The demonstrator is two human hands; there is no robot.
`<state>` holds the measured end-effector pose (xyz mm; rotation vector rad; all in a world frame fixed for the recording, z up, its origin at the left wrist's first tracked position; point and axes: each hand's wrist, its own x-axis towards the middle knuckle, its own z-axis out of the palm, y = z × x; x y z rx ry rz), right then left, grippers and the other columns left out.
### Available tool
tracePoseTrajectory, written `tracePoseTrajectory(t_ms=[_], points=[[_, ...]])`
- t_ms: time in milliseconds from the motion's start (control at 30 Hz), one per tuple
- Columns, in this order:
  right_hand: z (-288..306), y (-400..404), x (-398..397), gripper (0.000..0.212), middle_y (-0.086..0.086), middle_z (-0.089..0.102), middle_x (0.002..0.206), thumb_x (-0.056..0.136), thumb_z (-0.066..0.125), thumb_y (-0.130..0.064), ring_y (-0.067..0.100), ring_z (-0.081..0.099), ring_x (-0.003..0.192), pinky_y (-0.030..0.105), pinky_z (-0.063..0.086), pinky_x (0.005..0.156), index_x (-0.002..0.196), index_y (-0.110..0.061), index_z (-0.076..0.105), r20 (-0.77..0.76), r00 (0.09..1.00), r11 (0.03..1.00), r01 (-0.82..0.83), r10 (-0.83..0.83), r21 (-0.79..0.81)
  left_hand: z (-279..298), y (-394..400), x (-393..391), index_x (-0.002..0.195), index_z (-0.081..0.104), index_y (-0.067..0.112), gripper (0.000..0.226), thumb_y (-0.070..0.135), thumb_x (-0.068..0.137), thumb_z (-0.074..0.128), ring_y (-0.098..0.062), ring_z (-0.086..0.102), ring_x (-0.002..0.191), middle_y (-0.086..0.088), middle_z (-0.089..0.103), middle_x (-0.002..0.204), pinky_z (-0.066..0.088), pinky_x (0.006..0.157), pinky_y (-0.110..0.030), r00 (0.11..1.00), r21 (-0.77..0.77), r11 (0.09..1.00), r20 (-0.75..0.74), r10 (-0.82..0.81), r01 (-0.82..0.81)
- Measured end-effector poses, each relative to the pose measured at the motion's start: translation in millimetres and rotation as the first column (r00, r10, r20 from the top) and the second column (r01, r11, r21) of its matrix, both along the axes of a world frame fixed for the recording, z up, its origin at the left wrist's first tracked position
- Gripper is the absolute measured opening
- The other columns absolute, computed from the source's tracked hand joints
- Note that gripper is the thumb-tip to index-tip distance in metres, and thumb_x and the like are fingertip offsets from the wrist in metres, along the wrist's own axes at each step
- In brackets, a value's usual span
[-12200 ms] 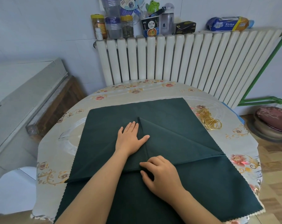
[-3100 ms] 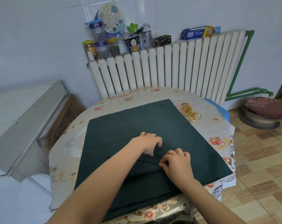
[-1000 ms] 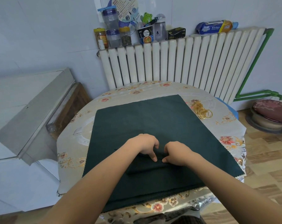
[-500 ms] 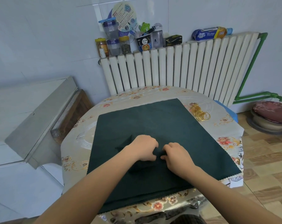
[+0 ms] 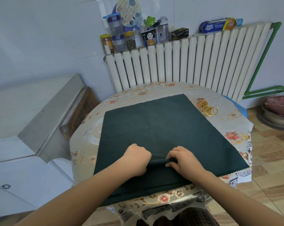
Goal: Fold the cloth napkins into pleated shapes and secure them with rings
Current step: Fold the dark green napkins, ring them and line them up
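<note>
On worktop (image 5: 239, 126), left hand (image 5: 135, 158) and right hand (image 5: 181, 159) both pinching bunched pleats of napkin (image 5: 154, 121); best kept even and tight before reaching for rings (image 5: 206, 107).

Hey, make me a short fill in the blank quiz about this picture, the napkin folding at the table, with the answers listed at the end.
1. Both hands, the left hand and the right hand, pinch a fold of the dark ____ napkin.
2. The pile of napkin rings lying on the table is ____ in colour.
3. The rings lie beside the napkin's far ____ corner.
4. Behind the table stands a white ____ with jars on top.

Answers: green; gold; right; radiator
</note>
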<state>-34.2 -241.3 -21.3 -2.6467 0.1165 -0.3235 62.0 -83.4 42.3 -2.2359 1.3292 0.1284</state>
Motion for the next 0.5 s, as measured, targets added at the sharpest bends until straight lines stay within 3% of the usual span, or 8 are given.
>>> tracePoseTrajectory(t_ms=[133, 233, 333, 500], points=[[1, -2, 3, 0.024, -0.004, 0.064, 0.092, 0.079, 0.072, -0.034, 0.012, 0.052, 0.094, 0.019, 0.037, 0.077, 0.095, -0.016, 0.071, -0.029, 1.0, 0.998, 0.003, -0.001, 0.067, 13, 16, 13, 0.102, 0.056, 0.017, 0.023, 0.03, 0.084, 0.06, -0.025, 0.057, 0.091, -0.005, 0.062, 0.098, 0.04, 0.069, -0.03, 0.969, -0.111, 0.981, -0.207, 0.132, -0.157], [2, -5, 4, 0.023, -0.005, 0.067, 0.09, 0.079, 0.072, -0.036, 0.01, 0.054, 0.092, 0.021, 0.042, 0.082, 0.094, -0.019, 0.073, -0.047, 0.999, 0.992, 0.01, -0.004, 0.125, 17, 22, 30, 0.088, 0.055, 0.021, 0.023, 0.04, 0.079, 0.066, -0.022, 0.055, 0.083, -0.001, 0.06, 0.086, 0.043, 0.068, -0.031, 0.915, -0.152, 0.948, -0.34, 0.217, -0.281], [1, -5, 1, 0.022, -0.008, 0.067, 0.09, 0.083, 0.067, -0.038, 0.009, 0.051, 0.092, 0.021, 0.04, 0.082, 0.095, -0.021, 0.074, -0.037, 0.999, 0.988, 0.022, -0.016, 0.152, 11, 28, 46, 0.079, 0.056, 0.014, 0.04, 0.052, 0.075, 0.069, -0.021, 0.053, 0.073, -0.004, 0.057, 0.075, 0.04, 0.062, -0.032, 0.875, -0.156, 0.918, -0.395, 0.281, -0.365], [-3, 2, 0, 0.019, -0.011, 0.06, 0.082, 0.093, 0.054, -0.035, 0.013, 0.05, 0.088, 0.022, 0.037, 0.077, 0.096, -0.021, 0.067, 0.033, 0.997, 0.991, 0.07, -0.074, 0.112, -12, 36, 55, 0.101, 0.057, 0.02, 0.047, 0.053, 0.072, 0.074, -0.016, 0.058, 0.092, 0.003, 0.062, 0.099, 0.048, 0.078, -0.033, 0.742, -0.258, 0.772, -0.559, 0.372, -0.581]])
